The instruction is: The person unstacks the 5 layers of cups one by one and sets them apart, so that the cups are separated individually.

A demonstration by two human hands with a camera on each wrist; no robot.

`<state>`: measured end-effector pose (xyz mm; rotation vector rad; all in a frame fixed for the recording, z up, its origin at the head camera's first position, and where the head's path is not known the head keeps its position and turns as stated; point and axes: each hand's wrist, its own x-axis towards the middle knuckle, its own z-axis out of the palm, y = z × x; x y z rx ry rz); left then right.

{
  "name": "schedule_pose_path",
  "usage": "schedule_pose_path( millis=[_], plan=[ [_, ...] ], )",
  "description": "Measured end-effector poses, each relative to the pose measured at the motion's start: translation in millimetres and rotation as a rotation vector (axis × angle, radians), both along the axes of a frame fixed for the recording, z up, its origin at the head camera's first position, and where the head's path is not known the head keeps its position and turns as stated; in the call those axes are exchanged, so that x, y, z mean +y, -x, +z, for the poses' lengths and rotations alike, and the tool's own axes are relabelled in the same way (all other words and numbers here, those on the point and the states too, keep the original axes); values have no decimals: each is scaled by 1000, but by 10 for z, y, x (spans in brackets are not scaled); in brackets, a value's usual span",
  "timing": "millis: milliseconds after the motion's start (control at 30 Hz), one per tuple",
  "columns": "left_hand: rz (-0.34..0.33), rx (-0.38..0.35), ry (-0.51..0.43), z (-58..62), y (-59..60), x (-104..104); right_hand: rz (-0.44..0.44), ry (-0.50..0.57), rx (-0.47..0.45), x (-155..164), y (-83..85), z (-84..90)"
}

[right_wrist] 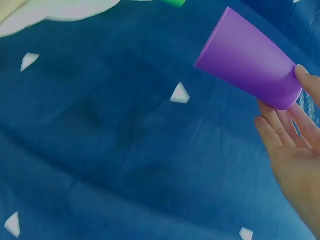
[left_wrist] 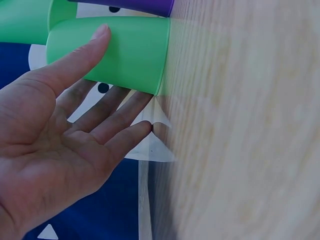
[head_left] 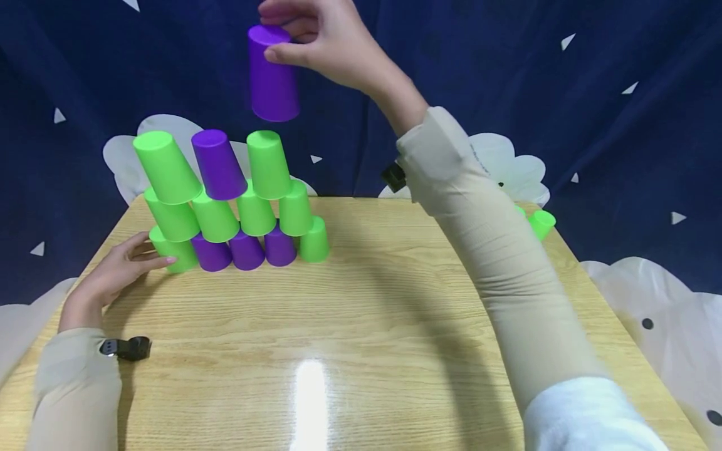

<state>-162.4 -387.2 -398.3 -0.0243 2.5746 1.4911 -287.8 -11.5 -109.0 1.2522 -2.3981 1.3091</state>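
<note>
Upside-down cups stand stacked in three rows at the table's back left. The top row has a green cup (head_left: 166, 168), a purple cup (head_left: 219, 165) and another green cup (head_left: 268, 165). Several green cups form the middle row; below, purple cups stand between two green ones. My right hand (head_left: 329, 41) pinches an upside-down purple cup (head_left: 274, 78) near its base, held in the air above the top row and apart from it. At the stack's lower left, my left hand (head_left: 115, 269) holds the bottom-row green cup (left_wrist: 112, 55), thumb in front and fingers behind.
The stack rests on a wooden table (head_left: 361, 313). More green cups (head_left: 542, 224) stand at the back right, partly hidden by the right sleeve. A dark blue curtain (head_left: 395, 37) with white shapes hangs behind the table.
</note>
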Motion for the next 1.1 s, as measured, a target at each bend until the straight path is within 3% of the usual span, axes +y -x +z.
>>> schedule_pose_path(
  millis=[100, 500, 867, 1100],
  plan=[
    [3, -2, -2, -7, -1, -8, -40, -16, 28, 241, 70, -30],
    [6, -5, -3, -15, -24, -15, -240, -98, -100, 1143, 356, -399],
    [10, 0, -5, -7, -28, 14, -383, -301, -143, 1932, 446, -979],
    [10, -8, -4, -6, -43, 5, -436, -358, -182, 2417, 484, -1396]
  ],
)
